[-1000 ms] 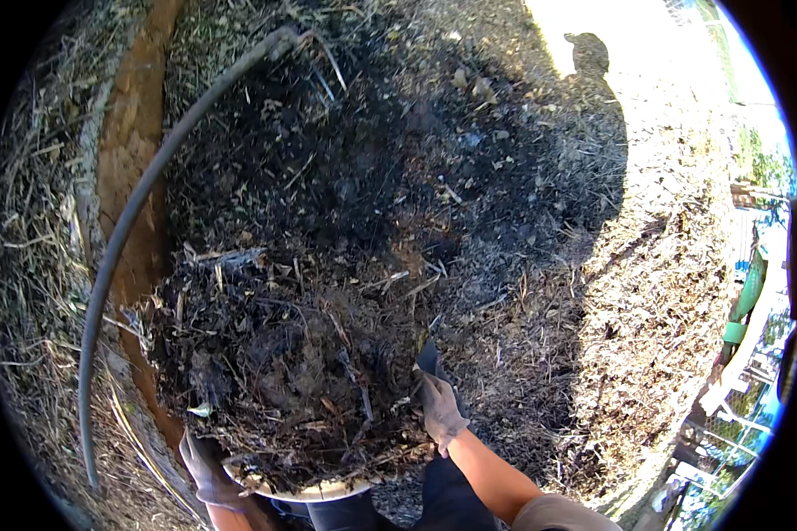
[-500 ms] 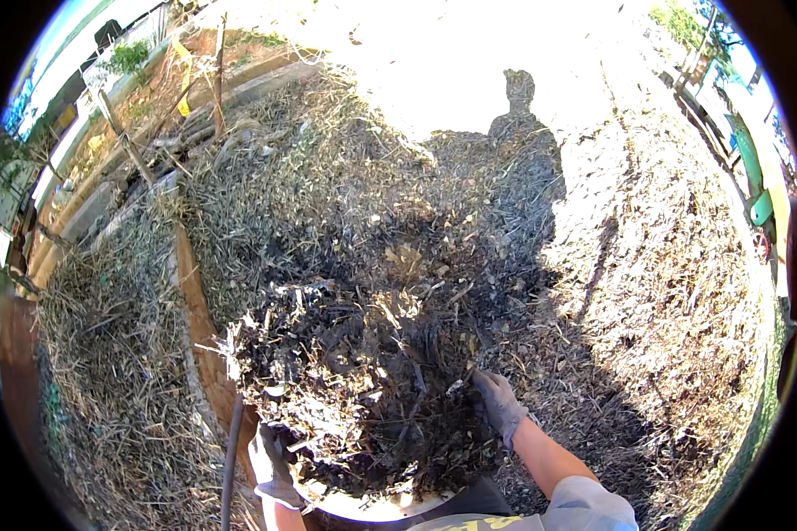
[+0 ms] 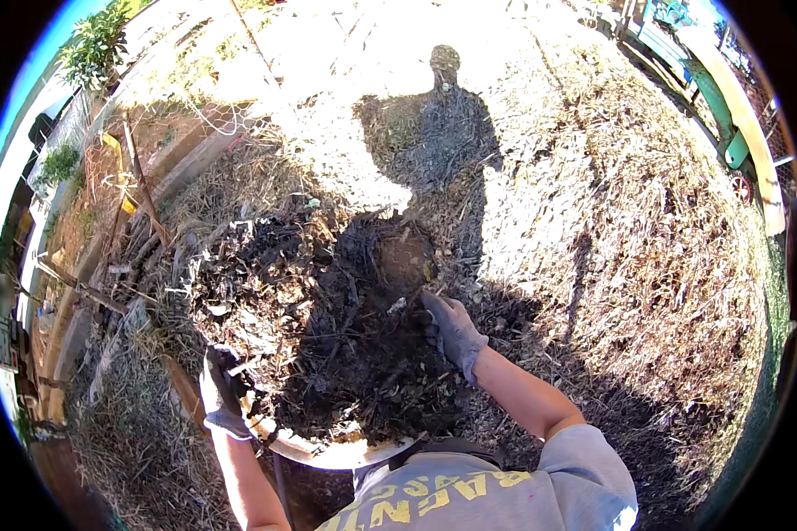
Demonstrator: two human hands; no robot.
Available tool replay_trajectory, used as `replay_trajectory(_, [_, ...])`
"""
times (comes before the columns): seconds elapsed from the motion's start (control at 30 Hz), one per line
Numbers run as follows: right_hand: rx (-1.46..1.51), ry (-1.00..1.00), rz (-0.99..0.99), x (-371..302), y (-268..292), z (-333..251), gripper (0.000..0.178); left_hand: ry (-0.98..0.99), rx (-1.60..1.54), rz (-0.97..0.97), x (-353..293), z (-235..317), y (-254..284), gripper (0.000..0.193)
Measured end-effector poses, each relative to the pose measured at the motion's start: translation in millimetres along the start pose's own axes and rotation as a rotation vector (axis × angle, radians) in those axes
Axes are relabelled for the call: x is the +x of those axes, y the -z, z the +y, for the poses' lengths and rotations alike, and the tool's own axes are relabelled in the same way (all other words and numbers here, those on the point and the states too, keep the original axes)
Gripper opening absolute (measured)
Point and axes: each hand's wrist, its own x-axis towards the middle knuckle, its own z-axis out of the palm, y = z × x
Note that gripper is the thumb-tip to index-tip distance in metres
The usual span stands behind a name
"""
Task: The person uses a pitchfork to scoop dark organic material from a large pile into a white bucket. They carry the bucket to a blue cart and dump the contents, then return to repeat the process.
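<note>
In front of me is a round white tub, heaped with dark compost mixed with straw and leaf bits. Only the near curve of its rim shows; the heap hides the rest. My left hand, in a grey glove with a dark palm, is closed at the tub's left side. On the right, my right hand, gloved too, curls its fingers against the edge of the load. Those fingertips are partly hidden by compost, and both forearms reach forward. Sun strikes the load's left part, while its right part is in shade.
Dry straw mulch spreads on the right. My shadow falls across the ground ahead. Stakes and a yellow strip stand at the left near concrete edging. A green piece and a pale board edge the far right.
The tub and both hands have moved forward, away from my body, and more of my forearms shows. My view has shifted too: the stakes and shadow sit differently in it.
</note>
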Motion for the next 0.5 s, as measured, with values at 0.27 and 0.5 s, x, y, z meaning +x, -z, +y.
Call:
replay_trajectory(0.27, [0.087, 0.053, 0.173, 254.4, -80.6, -181.6, 0.031, 0.044, 0.041, -0.149, 338.3, 128.1, -201.5, 0.043])
replay_trajectory(0.5, [0.103, 0.121, 0.316, 395.7, -21.3, -382.8, 0.034, 0.144, 0.215, -0.436, 482.6, 241.3, -488.2, 0.035])
